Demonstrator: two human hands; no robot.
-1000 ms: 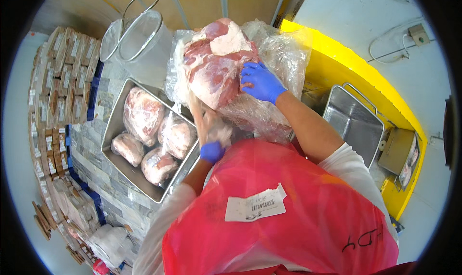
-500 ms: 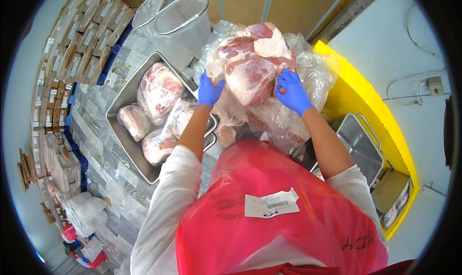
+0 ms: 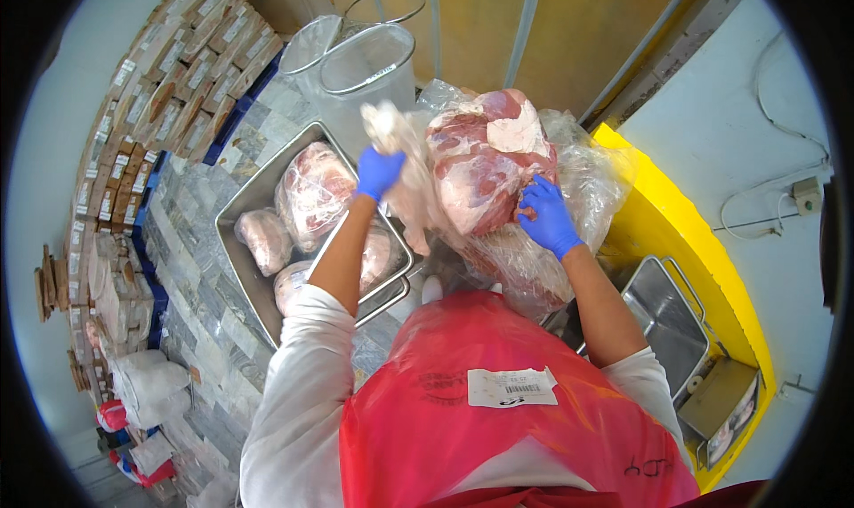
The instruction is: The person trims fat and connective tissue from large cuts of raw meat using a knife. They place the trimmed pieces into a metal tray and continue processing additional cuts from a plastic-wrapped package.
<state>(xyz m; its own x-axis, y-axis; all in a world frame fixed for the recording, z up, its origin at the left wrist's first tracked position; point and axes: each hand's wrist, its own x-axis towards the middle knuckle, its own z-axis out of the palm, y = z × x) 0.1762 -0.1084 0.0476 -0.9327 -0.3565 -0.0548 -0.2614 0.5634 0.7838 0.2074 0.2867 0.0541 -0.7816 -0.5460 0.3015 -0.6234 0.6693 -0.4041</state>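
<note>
A large raw piece of meat point(image 3: 480, 183), red with pale fat, lies on a heap of clear plastic wrap point(image 3: 578, 174) in front of me. My left hand point(image 3: 381, 172), in a blue glove and a little blurred, is closed on a plastic bag point(image 3: 412, 192) stretched out to the left of the meat. At the meat's right edge, my right hand point(image 3: 547, 219), also blue-gloved, has its fingers bent in and gripping the edge. To the left, a steel tub point(image 3: 258, 302) holds several wrapped pieces of meat point(image 3: 316, 192), partly covered by my left forearm.
Clear bags on metal rings point(image 3: 369, 59) stand beyond the tub. Along the right runs a yellow wall point(image 3: 663, 205) around another steel tub point(image 3: 654, 303) and a cardboard box point(image 3: 719, 397). Stacked boxes point(image 3: 191, 72) line the far left above the tiled floor.
My left hand has left the meat's left side and pulled the plastic bag away and up. The right hand stays at the meat's right edge. The whole view has shifted slightly.
</note>
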